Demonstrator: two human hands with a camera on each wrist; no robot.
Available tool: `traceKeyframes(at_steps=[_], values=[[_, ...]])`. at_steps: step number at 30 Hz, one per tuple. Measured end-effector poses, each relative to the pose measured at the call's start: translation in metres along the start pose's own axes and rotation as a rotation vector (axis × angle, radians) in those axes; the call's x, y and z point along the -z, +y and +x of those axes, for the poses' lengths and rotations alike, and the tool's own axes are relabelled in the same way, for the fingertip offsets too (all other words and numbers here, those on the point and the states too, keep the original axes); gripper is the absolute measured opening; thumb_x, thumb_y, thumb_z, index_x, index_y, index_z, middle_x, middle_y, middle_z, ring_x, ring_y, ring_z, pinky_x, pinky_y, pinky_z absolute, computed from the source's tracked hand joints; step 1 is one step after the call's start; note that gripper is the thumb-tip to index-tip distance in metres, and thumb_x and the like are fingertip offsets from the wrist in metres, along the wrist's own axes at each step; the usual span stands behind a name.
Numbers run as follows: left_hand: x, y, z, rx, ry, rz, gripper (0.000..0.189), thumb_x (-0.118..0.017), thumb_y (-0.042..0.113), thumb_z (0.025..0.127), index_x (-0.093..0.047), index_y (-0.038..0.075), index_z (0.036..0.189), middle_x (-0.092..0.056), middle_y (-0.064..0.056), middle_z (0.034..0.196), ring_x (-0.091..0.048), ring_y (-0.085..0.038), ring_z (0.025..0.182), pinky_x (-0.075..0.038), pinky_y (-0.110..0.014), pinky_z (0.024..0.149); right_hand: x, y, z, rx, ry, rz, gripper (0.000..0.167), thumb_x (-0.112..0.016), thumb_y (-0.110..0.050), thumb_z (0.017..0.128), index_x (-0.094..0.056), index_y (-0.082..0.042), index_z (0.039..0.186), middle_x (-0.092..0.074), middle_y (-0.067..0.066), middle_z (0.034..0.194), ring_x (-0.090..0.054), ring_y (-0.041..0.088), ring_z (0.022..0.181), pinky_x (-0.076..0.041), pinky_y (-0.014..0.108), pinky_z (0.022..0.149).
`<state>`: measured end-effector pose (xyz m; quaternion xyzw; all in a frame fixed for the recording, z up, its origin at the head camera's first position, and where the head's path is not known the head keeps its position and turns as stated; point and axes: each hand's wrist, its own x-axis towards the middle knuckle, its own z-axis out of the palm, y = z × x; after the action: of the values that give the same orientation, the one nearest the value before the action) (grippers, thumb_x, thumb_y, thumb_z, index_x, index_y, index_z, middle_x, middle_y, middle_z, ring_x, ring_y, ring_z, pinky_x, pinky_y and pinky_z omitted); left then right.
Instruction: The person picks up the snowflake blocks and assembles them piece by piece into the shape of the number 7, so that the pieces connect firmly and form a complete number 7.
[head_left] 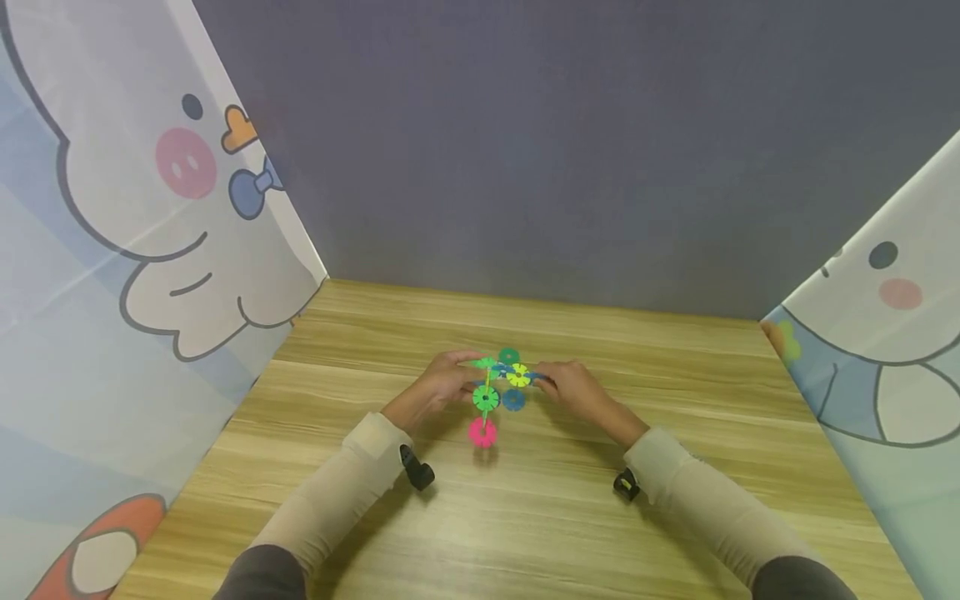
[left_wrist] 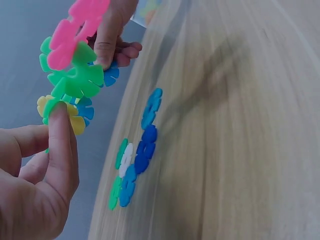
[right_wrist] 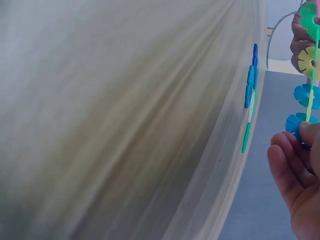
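Note:
A joined string of notched, flower-shaped plastic discs is held up above the wooden table between both hands. It includes a pink disc [head_left: 483, 432], green discs [head_left: 486, 398], a yellow disc [head_left: 518, 375] and blue discs [right_wrist: 305, 95]. At the string's left side, my left hand [head_left: 441, 381] pinches a green disc between thumb and fingers. My right hand [head_left: 576, 390] pinches the blue disc [right_wrist: 295, 124] at the other end. Beneath the string lie several loose discs, among them a green disc [head_left: 509, 356], a white disc [left_wrist: 126, 160] and a dark blue disc [left_wrist: 146, 149].
The wooden table [head_left: 600, 533] meets a dark grey wall [head_left: 525, 150] at the back. Cartoon-printed panels stand along the left side [head_left: 90, 333] and right side [head_left: 900, 375]. Black wrist-worn devices [head_left: 417, 471] sit near both cuffs.

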<state>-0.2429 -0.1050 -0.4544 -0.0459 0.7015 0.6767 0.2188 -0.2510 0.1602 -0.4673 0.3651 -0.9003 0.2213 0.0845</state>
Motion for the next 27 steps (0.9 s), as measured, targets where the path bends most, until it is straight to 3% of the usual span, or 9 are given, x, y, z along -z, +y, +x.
traceKeyframes(at_steps=[7,10,13,18,23,27], values=[[-0.002,0.002,0.002,-0.007,-0.015,-0.017,0.045,-0.066,0.002,0.096,-0.061,0.01,0.14,-0.073,-0.017,0.113,-0.074,-0.017,0.078,-0.065,-0.036,0.081,0.001,-0.002,-0.002,-0.007,0.08,-0.002,0.009,-0.069,-0.01,0.096,-0.075,-0.007,0.102,-0.078,0.005,0.093,-0.074,0.017,0.081,-0.063,0.034,0.071],[0.002,0.002,0.001,-0.009,-0.016,-0.012,0.044,-0.066,0.002,0.095,-0.062,0.01,0.138,-0.073,-0.015,0.109,-0.073,-0.016,0.076,-0.066,-0.032,0.075,0.002,-0.005,0.001,-0.004,0.063,-0.027,0.008,-0.07,-0.012,0.096,-0.075,-0.008,0.1,-0.076,0.002,0.088,-0.072,0.014,0.077,-0.062,0.033,0.07],[0.007,0.0,-0.001,-0.016,0.013,0.018,0.042,-0.067,0.004,0.095,-0.064,0.011,0.136,-0.074,-0.011,0.097,-0.068,-0.012,0.069,-0.062,-0.025,0.064,0.003,-0.01,0.006,0.006,0.012,-0.035,0.008,-0.068,-0.016,0.098,-0.072,-0.01,0.095,-0.069,-0.003,0.076,-0.06,0.007,0.066,-0.057,0.027,0.063],[0.013,-0.006,-0.001,-0.049,0.035,0.14,0.038,-0.062,0.013,0.098,-0.063,0.015,0.136,-0.066,-0.005,0.093,-0.06,-0.012,0.072,-0.055,-0.023,0.062,0.002,-0.015,0.011,-0.011,-0.047,-0.027,0.01,-0.067,-0.017,0.099,-0.073,-0.009,0.099,-0.066,-0.004,0.074,-0.053,0.003,0.062,-0.052,0.024,0.061],[0.013,-0.007,-0.004,-0.121,0.028,0.284,0.04,-0.056,0.021,0.104,-0.057,0.015,0.143,-0.063,-0.014,0.123,-0.066,-0.024,0.096,-0.061,-0.033,0.078,0.0,-0.014,0.01,-0.043,-0.066,-0.025,0.014,-0.067,-0.017,0.099,-0.075,-0.007,0.106,-0.072,-0.001,0.079,-0.056,0.003,0.064,-0.054,0.024,0.062],[0.013,-0.005,-0.006,-0.236,0.054,0.464,0.043,-0.058,0.026,0.104,-0.055,0.012,0.144,-0.059,-0.017,0.137,-0.063,-0.032,0.115,-0.06,-0.043,0.09,-0.001,-0.015,0.01,-0.039,-0.061,-0.017,0.014,-0.068,-0.017,0.098,-0.075,-0.007,0.105,-0.073,0.0,0.081,-0.059,0.004,0.065,-0.056,0.025,0.064]])
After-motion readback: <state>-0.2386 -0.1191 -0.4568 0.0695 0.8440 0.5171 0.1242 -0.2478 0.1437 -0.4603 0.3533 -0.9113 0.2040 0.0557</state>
